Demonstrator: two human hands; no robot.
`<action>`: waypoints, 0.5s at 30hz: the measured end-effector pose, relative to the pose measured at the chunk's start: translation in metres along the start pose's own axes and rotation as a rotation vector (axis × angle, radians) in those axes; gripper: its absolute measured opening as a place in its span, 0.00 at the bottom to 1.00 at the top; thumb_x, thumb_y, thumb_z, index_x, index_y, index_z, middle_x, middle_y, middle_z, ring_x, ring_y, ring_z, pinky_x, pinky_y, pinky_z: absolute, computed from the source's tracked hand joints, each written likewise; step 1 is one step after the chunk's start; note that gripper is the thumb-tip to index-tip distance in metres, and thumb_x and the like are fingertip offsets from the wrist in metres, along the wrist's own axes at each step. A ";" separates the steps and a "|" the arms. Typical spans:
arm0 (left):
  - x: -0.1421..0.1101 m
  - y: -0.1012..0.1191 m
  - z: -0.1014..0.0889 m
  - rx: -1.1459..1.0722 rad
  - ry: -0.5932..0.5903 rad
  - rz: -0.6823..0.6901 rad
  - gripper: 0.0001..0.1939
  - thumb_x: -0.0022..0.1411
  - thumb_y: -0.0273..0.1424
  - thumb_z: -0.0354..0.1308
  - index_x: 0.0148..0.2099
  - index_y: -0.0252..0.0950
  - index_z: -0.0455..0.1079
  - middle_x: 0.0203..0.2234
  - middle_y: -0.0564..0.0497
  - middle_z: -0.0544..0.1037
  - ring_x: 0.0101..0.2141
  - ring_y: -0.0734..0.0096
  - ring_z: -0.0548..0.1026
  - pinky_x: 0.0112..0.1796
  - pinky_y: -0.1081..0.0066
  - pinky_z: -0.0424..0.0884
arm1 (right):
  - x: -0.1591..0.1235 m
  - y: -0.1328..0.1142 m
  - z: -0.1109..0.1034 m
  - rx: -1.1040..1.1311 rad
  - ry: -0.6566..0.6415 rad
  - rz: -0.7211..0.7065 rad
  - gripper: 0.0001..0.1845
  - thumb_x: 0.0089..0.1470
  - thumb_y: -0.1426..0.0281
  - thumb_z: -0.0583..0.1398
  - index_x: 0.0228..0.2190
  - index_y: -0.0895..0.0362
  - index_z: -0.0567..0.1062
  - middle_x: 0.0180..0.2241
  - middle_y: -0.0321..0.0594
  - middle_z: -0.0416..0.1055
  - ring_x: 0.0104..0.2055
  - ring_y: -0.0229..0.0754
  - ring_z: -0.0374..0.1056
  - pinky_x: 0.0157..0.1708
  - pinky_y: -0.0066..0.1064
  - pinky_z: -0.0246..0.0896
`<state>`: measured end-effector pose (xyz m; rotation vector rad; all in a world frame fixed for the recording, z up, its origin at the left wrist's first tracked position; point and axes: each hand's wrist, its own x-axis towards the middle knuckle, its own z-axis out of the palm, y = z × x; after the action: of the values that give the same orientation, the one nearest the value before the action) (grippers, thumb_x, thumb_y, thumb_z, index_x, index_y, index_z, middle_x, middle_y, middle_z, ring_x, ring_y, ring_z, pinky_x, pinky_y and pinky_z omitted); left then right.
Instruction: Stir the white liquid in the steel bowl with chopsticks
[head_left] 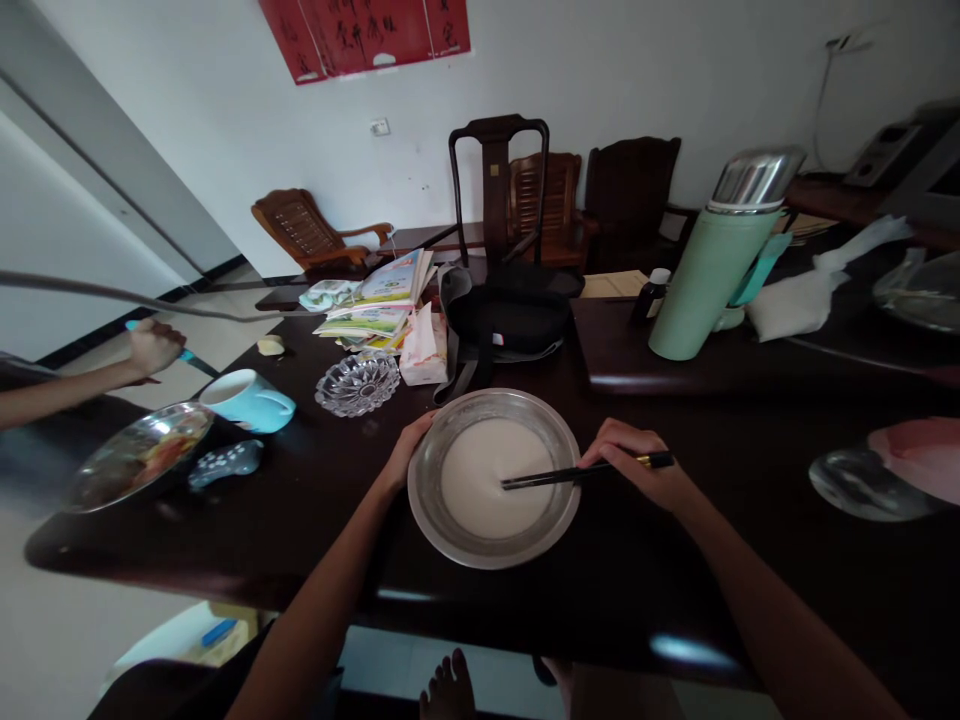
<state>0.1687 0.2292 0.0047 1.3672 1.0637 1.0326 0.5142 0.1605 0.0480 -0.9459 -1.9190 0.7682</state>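
A wide metal bowl point(491, 553) stands on the dark table in front of me, with a milky, off-white liquid point(476, 465) in it. My left hand point(407, 452) is closed against the bowl's left side, its fingers partly hidden behind the rim. From the right, my right hand point(636, 462) grips a pair of black chopsticks point(541, 479) with a gold band near the top. They slant over the right rim, and their tips dip into the liquid near the middle.
A glass dish point(358, 384), tissue pack point(424, 352), books point(382, 300) and black bag point(510, 318) lie beyond the bowl. A green thermos point(694, 270) stands at right. At left, another person's hand point(156, 350) holds a blue utensil near a mug point(247, 402) and food bowl point(101, 478).
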 end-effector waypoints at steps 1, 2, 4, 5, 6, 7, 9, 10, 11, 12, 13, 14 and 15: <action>0.000 0.000 0.000 0.005 0.003 0.002 0.23 0.59 0.42 0.50 0.51 0.34 0.71 0.48 0.47 0.73 0.50 0.54 0.67 0.52 0.61 0.58 | 0.000 0.000 0.001 0.006 -0.025 -0.004 0.15 0.59 0.67 0.53 0.31 0.55 0.79 0.29 0.42 0.73 0.32 0.40 0.68 0.34 0.33 0.64; 0.000 0.001 0.000 0.010 0.007 0.003 0.23 0.59 0.42 0.50 0.51 0.34 0.70 0.48 0.47 0.73 0.50 0.54 0.67 0.52 0.61 0.58 | 0.000 0.000 0.001 0.005 -0.042 -0.005 0.14 0.59 0.67 0.54 0.32 0.55 0.79 0.30 0.42 0.73 0.33 0.41 0.68 0.34 0.33 0.64; 0.000 0.001 0.001 0.023 0.016 0.000 0.24 0.59 0.43 0.50 0.52 0.34 0.70 0.48 0.46 0.73 0.50 0.53 0.67 0.52 0.59 0.58 | 0.000 0.001 0.002 -0.013 -0.033 -0.003 0.12 0.58 0.67 0.55 0.34 0.54 0.79 0.31 0.42 0.73 0.34 0.41 0.67 0.35 0.34 0.64; 0.000 0.001 0.001 0.032 0.019 0.000 0.25 0.59 0.43 0.50 0.52 0.34 0.70 0.47 0.46 0.73 0.50 0.53 0.67 0.53 0.59 0.58 | 0.000 0.001 0.002 -0.022 -0.015 0.000 0.12 0.58 0.67 0.55 0.34 0.54 0.79 0.31 0.42 0.73 0.34 0.41 0.67 0.35 0.34 0.64; 0.000 0.001 0.001 0.042 0.024 0.000 0.25 0.59 0.43 0.50 0.52 0.34 0.70 0.47 0.46 0.74 0.50 0.53 0.67 0.53 0.59 0.57 | 0.000 0.002 0.001 -0.024 0.002 0.002 0.13 0.59 0.67 0.54 0.34 0.54 0.79 0.30 0.42 0.73 0.33 0.41 0.67 0.35 0.34 0.64; 0.000 0.002 0.001 0.051 0.026 -0.002 0.26 0.58 0.44 0.50 0.52 0.33 0.70 0.47 0.46 0.74 0.50 0.52 0.67 0.53 0.58 0.57 | 0.000 0.002 0.001 -0.017 0.014 0.002 0.13 0.59 0.67 0.53 0.33 0.54 0.79 0.29 0.41 0.73 0.33 0.41 0.68 0.34 0.34 0.63; 0.000 0.001 0.000 0.068 0.028 -0.016 0.26 0.58 0.44 0.50 0.52 0.33 0.70 0.47 0.46 0.74 0.50 0.52 0.67 0.52 0.58 0.58 | 0.000 0.003 0.001 0.008 -0.003 -0.005 0.15 0.60 0.68 0.53 0.32 0.54 0.79 0.29 0.41 0.73 0.32 0.40 0.68 0.34 0.34 0.63; 0.000 0.001 0.000 0.069 0.031 -0.024 0.26 0.57 0.44 0.50 0.52 0.33 0.70 0.47 0.46 0.74 0.50 0.52 0.67 0.52 0.59 0.58 | 0.000 0.004 0.001 0.021 -0.027 -0.009 0.14 0.60 0.67 0.53 0.32 0.54 0.79 0.29 0.41 0.74 0.32 0.40 0.68 0.34 0.34 0.64; 0.000 0.001 0.000 0.065 0.033 -0.027 0.26 0.57 0.44 0.50 0.52 0.33 0.70 0.47 0.45 0.74 0.49 0.52 0.67 0.52 0.59 0.59 | 0.000 0.004 0.002 0.028 -0.049 -0.012 0.13 0.59 0.67 0.54 0.33 0.54 0.79 0.30 0.41 0.74 0.33 0.41 0.68 0.34 0.34 0.64; 0.000 0.001 0.000 0.060 0.033 -0.026 0.26 0.58 0.44 0.50 0.52 0.33 0.70 0.47 0.46 0.74 0.49 0.52 0.68 0.51 0.59 0.59 | 0.000 0.003 0.002 0.028 -0.064 -0.014 0.12 0.58 0.67 0.55 0.34 0.54 0.79 0.31 0.41 0.75 0.33 0.41 0.68 0.34 0.34 0.64; 0.000 0.001 0.000 0.052 0.032 -0.021 0.26 0.58 0.44 0.50 0.52 0.34 0.70 0.46 0.46 0.74 0.48 0.53 0.68 0.51 0.60 0.60 | 0.000 0.003 0.002 0.020 -0.063 -0.011 0.11 0.58 0.67 0.56 0.34 0.53 0.79 0.32 0.41 0.75 0.34 0.42 0.68 0.35 0.34 0.65; 0.000 0.000 0.000 0.043 0.030 -0.015 0.25 0.58 0.43 0.50 0.52 0.34 0.70 0.46 0.46 0.74 0.48 0.54 0.69 0.51 0.60 0.60 | 0.000 0.003 0.002 0.009 -0.045 -0.003 0.11 0.57 0.67 0.56 0.34 0.53 0.78 0.32 0.41 0.75 0.35 0.42 0.68 0.35 0.35 0.64; 0.000 0.000 0.000 0.038 0.023 -0.010 0.24 0.58 0.43 0.50 0.52 0.34 0.70 0.45 0.47 0.75 0.47 0.54 0.69 0.51 0.61 0.60 | 0.000 0.003 0.002 -0.003 -0.018 0.008 0.11 0.58 0.67 0.56 0.34 0.53 0.78 0.32 0.41 0.75 0.34 0.42 0.68 0.35 0.35 0.64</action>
<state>0.1685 0.2292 0.0052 1.3821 1.1115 1.0279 0.5137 0.1616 0.0450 -0.9522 -1.9332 0.7807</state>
